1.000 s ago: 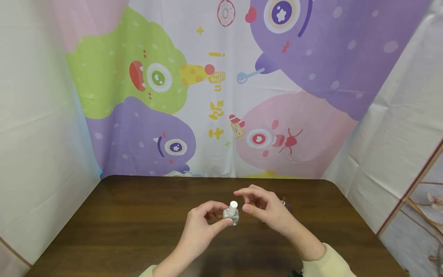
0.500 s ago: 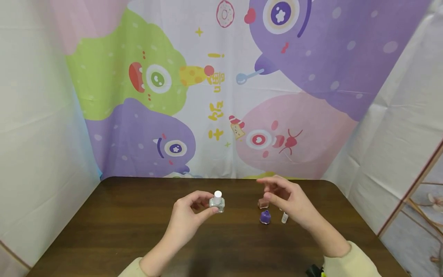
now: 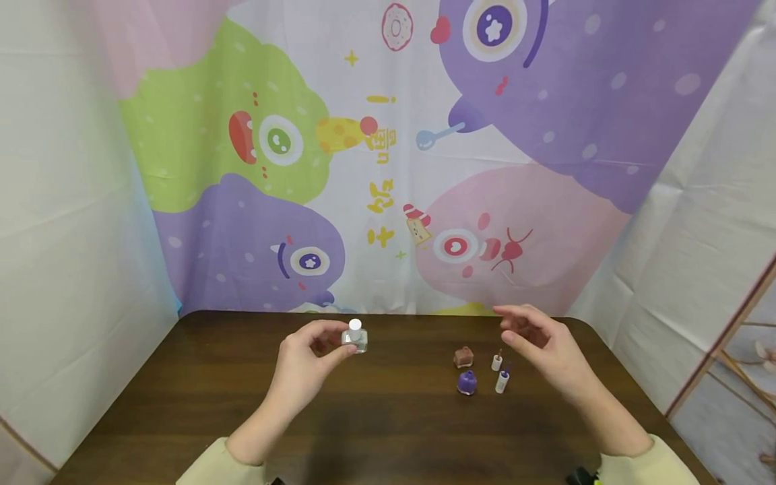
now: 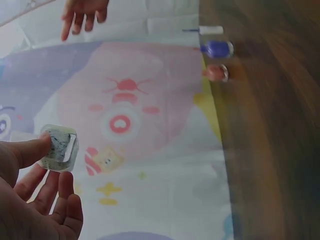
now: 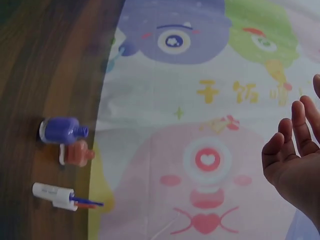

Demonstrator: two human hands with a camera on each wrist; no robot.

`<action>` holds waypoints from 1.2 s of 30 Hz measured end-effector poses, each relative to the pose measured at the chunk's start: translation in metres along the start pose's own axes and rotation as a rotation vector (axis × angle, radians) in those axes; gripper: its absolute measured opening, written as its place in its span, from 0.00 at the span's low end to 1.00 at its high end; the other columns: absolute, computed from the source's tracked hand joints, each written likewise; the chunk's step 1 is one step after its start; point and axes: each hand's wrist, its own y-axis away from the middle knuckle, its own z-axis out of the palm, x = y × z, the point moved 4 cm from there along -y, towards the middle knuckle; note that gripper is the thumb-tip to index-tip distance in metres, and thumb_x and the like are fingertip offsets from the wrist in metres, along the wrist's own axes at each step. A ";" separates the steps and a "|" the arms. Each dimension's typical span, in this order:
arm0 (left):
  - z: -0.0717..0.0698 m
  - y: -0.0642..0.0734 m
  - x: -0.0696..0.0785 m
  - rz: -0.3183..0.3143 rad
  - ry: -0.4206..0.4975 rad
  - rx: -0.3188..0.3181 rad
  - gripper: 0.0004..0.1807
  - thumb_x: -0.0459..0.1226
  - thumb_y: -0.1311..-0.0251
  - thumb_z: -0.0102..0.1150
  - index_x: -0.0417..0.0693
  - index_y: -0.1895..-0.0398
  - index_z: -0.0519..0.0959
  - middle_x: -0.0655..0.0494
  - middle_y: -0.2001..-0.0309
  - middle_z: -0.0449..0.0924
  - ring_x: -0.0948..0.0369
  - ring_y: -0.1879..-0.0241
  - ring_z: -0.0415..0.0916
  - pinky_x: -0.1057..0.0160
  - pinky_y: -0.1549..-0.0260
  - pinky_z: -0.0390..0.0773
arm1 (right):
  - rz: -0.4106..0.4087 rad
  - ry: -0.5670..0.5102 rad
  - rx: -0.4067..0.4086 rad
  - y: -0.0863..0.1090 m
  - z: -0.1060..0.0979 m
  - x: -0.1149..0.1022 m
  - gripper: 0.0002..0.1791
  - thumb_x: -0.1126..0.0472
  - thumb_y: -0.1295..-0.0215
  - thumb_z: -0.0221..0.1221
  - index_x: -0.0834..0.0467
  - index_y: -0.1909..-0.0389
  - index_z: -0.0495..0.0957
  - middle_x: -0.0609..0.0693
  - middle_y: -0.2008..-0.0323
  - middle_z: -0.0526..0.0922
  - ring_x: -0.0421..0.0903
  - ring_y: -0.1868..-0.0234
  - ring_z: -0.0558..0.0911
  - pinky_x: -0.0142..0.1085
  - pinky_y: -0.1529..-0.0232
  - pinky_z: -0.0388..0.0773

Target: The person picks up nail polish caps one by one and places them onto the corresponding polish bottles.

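Note:
Between thumb and fingers, my left hand (image 3: 303,358) pinches a nail polish bottle (image 3: 358,340) with clear glass and a white cap, held upright above the table. Glittery specks show through its glass (image 4: 59,148) in the left wrist view. My right hand (image 3: 548,347) hovers on the right, fingers loosely bent and holding nothing. Below and left of it stand an uncapped brown nail polish bottle (image 3: 463,358) and an uncapped purple nail polish bottle (image 3: 467,383). Beside them, two white brush caps stand bristles up, one brown-tipped cap (image 3: 496,364) and one purple-tipped cap (image 3: 502,384).
A dark wooden table (image 3: 388,431) spans the space under both hands. Behind its far edge hangs a curtain (image 3: 376,283) printed with cartoon monsters, and pale cloth (image 3: 685,222) hangs at the sides.
My left hand has carried the glittery bottle to the left and slightly away. My right hand has moved right, apart from it, uncovering the two open bottles and their brush caps.

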 end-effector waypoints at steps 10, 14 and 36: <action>-0.008 -0.011 -0.031 -0.034 -0.047 0.055 0.15 0.34 0.56 0.73 0.47 0.62 0.83 0.57 0.71 0.84 0.65 0.71 0.78 0.63 0.68 0.79 | -0.006 0.044 0.050 0.007 -0.012 0.018 0.20 0.71 0.39 0.59 0.60 0.45 0.75 0.47 0.61 0.78 0.38 0.59 0.76 0.25 0.61 0.74; -0.010 -0.017 -0.044 -0.080 -0.068 0.062 0.16 0.35 0.55 0.73 0.45 0.61 0.83 0.54 0.70 0.85 0.63 0.71 0.78 0.68 0.69 0.76 | 0.004 0.053 0.069 0.011 -0.015 0.026 0.21 0.71 0.40 0.59 0.62 0.44 0.74 0.45 0.59 0.78 0.37 0.57 0.77 0.23 0.58 0.74; -0.015 -0.046 -0.108 -0.249 -0.158 0.092 0.17 0.36 0.52 0.71 0.40 0.58 0.83 0.45 0.64 0.84 0.53 0.62 0.80 0.59 0.60 0.73 | 0.113 0.099 0.092 0.036 -0.025 0.086 0.27 0.69 0.40 0.61 0.64 0.39 0.68 0.43 0.45 0.72 0.29 0.51 0.73 0.23 0.57 0.75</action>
